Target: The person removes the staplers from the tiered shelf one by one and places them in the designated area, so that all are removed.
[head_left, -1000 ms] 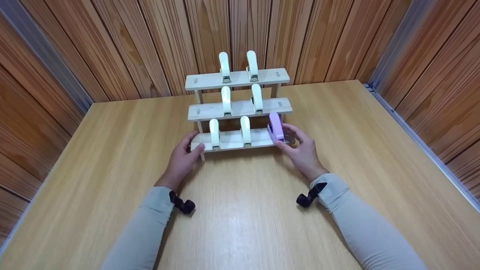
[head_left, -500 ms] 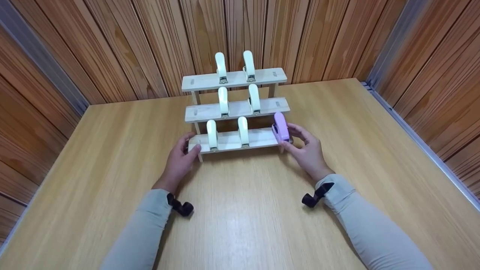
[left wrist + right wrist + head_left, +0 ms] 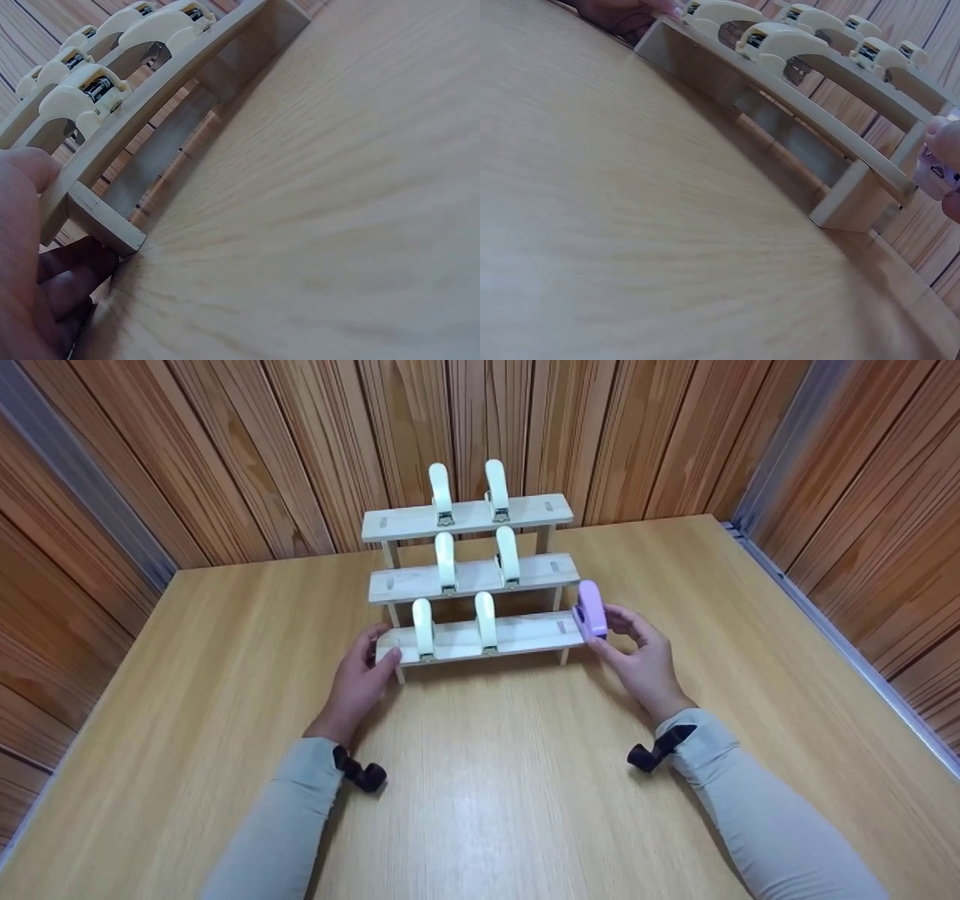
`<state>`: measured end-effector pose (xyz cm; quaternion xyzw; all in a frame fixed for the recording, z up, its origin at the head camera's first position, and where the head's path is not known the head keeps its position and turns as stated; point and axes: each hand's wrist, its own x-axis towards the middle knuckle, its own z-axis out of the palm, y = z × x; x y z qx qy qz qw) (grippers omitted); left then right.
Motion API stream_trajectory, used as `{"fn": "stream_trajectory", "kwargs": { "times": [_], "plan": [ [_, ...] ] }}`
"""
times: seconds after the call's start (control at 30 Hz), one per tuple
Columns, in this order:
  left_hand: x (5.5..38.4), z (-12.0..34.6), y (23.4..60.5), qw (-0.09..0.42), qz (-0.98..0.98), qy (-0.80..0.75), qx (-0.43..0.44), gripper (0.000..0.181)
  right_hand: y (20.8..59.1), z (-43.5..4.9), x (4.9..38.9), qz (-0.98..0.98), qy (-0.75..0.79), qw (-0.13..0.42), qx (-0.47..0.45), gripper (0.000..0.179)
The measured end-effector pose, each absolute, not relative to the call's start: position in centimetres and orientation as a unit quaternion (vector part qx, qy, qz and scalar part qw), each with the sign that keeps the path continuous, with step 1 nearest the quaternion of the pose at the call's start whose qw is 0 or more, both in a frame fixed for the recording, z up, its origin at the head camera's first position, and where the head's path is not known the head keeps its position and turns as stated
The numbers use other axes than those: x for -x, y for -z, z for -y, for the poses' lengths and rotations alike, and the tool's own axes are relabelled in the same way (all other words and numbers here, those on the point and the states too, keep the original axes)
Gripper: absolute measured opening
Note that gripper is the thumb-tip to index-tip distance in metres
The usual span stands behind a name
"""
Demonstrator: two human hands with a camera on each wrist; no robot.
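Note:
A three-tier wooden display rack [image 3: 531, 634] stands on the table, with two cream staplers on each tier, such as the front one [image 3: 486, 621]. At the left end of its lowest tier, my left hand [image 3: 354, 681] grips the board, thumb on top and fingers around the side. My right hand [image 3: 646, 661] pinches a purple stapler [image 3: 591, 610] between thumb and fingers, right at the tier's other end. Only part of that purple stapler [image 3: 932, 174] shows at the edge of the right wrist view, against the fingertips.
The light wood table [image 3: 465, 802] extends around the rack. Wood-plank walls [image 3: 300, 450] rise behind and at both sides. A metal rail [image 3: 832, 641] runs along the table's right edge. Each sleeve cuff carries a black wrist camera mount [image 3: 364, 774].
My right hand has carried the purple stapler to the right, from over the lowest tier to its end. The left hand keeps its grip, and the rack sits slightly further left in view.

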<state>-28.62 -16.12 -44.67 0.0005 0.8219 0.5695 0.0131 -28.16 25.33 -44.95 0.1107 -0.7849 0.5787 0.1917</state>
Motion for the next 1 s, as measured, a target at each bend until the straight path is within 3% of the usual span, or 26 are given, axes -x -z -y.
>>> {"fn": "stream_trajectory", "kwargs": {
  "times": [0.33,0.63,1.0],
  "plan": [
    [28.7,16.0,44.8,0.009,-0.829,-0.559,-0.001,0.057,44.9,-26.6,28.8,0.793,-0.569,0.205,-0.077,0.055],
    [28.6,15.9,44.8,0.003,-0.83,-0.557,-0.007,0.056,44.8,-27.6,30.0,0.79,-0.593,0.155,-0.018,0.055],
    [28.5,16.0,44.8,0.006,-0.832,-0.554,-0.002,0.057,45.1,-28.1,31.8,0.802,-0.584,0.124,-0.015,0.054]
  ]
}}
